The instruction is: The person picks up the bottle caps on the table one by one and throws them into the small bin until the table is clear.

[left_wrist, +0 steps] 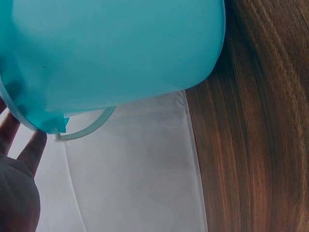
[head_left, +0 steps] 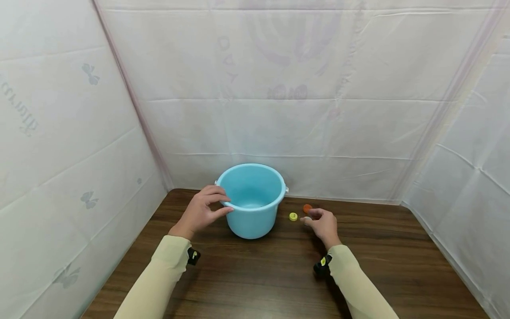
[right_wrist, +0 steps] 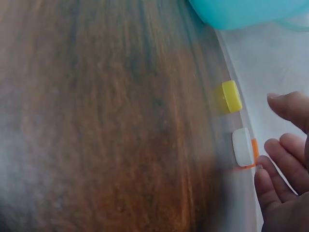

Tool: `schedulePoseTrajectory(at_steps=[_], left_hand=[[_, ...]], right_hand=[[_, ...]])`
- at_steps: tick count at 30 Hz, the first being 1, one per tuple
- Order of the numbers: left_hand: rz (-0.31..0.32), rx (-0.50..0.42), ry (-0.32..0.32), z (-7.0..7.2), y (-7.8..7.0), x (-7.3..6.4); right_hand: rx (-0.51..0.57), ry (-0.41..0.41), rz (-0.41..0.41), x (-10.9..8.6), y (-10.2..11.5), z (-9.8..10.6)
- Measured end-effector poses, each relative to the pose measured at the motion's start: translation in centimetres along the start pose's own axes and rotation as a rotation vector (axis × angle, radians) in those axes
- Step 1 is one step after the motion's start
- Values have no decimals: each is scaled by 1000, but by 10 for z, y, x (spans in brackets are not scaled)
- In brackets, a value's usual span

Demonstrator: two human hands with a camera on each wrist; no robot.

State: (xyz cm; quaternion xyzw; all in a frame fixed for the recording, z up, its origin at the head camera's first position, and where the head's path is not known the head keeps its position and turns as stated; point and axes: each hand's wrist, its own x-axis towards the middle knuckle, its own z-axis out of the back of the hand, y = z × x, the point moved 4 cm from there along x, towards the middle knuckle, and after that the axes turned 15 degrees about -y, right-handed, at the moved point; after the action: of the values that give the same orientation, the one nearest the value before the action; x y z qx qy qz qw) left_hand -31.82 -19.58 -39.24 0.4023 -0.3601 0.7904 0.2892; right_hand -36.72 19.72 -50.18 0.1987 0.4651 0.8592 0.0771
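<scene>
Left hand (head_left: pixel 201 210) pinches the left rim of a blue bucket (head_left: pixel 252 225), while the right hand (head_left: pixel 324 225), thumb and fingers apart, hovers by a white cap (right_wrist: pixel 242 148) to the bucket's right, probably light, stiff and slick, best pinched by its edge.

The left hand (head_left: pixel 200 212) grips the left side of the rim of a light blue bucket (head_left: pixel 252 223) standing upright near the far edge of the brown desk (head_left: pixel 255 274). To the bucket's right, the right hand (head_left: pixel 324 225) is near a small yellow cap (head_left: pixel 293 216) and an orange cap (head_left: pixel 307 208) slightly farther off. White sheeting (head_left: pixel 255 128) lines the left, far and right sides.
</scene>
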Motion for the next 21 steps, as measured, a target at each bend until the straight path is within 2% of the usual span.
schedulePoseTrajectory(at_steps=[8, 21], left_hand=[[5, -12, 3, 0, 0, 0], [17, -2, 15, -1, 1, 0]], right_hand=[[-61, -10, 13, 1, -5, -1], [-79, -20, 10, 3, -9, -6]])
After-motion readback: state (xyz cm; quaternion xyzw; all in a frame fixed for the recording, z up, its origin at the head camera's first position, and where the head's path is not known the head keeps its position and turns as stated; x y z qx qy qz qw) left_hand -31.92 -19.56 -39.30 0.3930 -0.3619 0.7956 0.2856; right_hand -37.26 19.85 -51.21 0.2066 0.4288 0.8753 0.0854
